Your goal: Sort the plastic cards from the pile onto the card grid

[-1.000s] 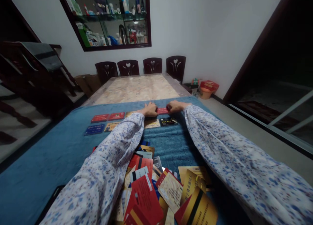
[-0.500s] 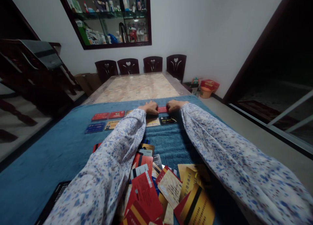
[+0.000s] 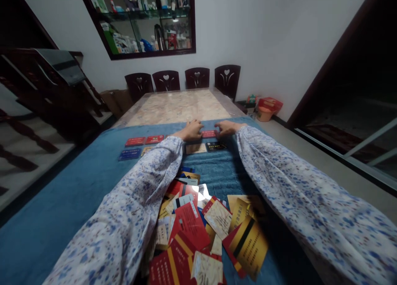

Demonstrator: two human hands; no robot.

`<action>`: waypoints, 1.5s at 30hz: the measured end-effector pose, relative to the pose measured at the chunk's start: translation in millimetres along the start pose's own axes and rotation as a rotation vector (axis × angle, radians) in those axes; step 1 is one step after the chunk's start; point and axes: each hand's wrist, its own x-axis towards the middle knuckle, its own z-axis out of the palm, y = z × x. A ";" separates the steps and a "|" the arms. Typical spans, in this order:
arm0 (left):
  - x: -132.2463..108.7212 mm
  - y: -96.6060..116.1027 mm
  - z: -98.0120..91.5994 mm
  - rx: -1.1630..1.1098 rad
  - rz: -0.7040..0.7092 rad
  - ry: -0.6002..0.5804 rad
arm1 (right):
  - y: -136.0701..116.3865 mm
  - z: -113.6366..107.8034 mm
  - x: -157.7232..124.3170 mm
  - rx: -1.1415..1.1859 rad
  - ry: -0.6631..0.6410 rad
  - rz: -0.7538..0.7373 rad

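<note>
A red card (image 3: 209,134) lies flat in the far row on the blue cloth, between my two hands. My left hand (image 3: 192,131) is at its left end, fingers loosely spread with nothing visible in them. At its right end is my right hand (image 3: 228,129), fingers apart, close to the card's edge; I cannot tell whether they touch it. Just nearer lie a black VIP card (image 3: 216,146) and a pale gold card (image 3: 196,148). Farther left are two more red cards (image 3: 135,141) and a blue card (image 3: 129,154). My left sleeve hides part of the rows.
A loose heap of red, gold and pale cards (image 3: 190,227) spreads over the near cloth between my forearms. The blue cloth (image 3: 77,186) covers the near table; bare marbled tabletop (image 3: 186,105) lies beyond. Dark chairs (image 3: 228,80) stand at the far end.
My fingers have loosened and spread from the red card, the right hand shifting slightly rightward off it. The card stays in its row. The whole view has shifted a little.
</note>
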 end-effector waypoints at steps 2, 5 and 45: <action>-9.9 -0.3 -4.3 0.002 0.010 0.014 | -3.2 -3.9 -7.5 -0.019 0.048 -0.007; -27.3 0.3 -9.9 0.002 0.031 0.033 | -13.8 -11.8 -21.3 -0.049 0.094 -0.026; -298.6 -32.5 -21.6 -0.177 -0.059 0.134 | -228.2 0.3 -115.7 0.063 0.294 -0.558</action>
